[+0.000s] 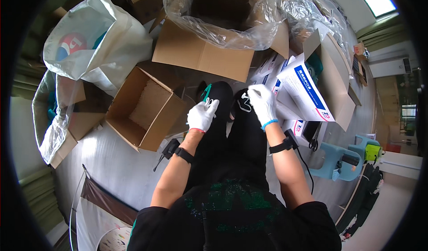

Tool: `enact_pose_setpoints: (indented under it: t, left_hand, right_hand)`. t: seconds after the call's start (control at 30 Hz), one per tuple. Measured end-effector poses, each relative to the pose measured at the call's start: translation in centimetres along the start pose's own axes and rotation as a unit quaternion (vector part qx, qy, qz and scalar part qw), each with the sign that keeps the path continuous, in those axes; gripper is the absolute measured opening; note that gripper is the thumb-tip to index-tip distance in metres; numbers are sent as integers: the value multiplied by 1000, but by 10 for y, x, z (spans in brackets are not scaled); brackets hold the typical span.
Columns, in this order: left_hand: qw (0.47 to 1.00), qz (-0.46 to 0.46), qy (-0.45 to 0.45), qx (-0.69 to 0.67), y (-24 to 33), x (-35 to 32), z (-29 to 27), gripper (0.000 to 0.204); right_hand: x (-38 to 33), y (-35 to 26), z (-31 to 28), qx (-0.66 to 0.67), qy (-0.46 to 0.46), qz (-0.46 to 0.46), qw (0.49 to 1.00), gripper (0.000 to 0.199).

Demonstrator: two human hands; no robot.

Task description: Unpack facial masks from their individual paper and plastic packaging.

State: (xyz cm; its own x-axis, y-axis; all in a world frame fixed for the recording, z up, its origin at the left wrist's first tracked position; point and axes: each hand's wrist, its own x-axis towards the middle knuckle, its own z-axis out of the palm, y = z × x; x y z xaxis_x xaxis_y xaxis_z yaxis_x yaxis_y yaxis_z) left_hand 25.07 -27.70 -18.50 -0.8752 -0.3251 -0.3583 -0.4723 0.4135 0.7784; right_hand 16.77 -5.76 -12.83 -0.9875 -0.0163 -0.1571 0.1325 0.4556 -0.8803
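Note:
My left hand [203, 116], in a white knit glove with a red cuff, is over my left thigh with its fingers bent together. Thin white loops show at its fingertips, beside a green mark on the black trousers [221, 97]. Over the other knee is my right hand [263, 103], gloved in white with a blue cuff, its fingers pinched. A thin white outline [244, 103] lies by those fingertips; whether it is a cord or a print on the trousers I cannot tell. Anything inside either grip is hidden.
Ahead stands a large carton [203, 50] lined with clear plastic. An open brown box [149, 110] and a white sack [100, 41] are at left. At right are white-and-blue cartons [301, 90], black scissors [314, 144] and a blue stool [332, 159].

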Motion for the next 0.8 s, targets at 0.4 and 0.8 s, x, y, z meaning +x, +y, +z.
enact_pose_setpoints:
  t: [0.4,0.8]
  left_hand:
    - [870,-169,-173,-430,57,-19,45,6]
    - [806,-187,-202,-524,53,-14,65,11]
  right_hand:
    - [-22,29,-3,-154,39,-71,985,13]
    - [-53,21,7,-69,53,-160,983,13]
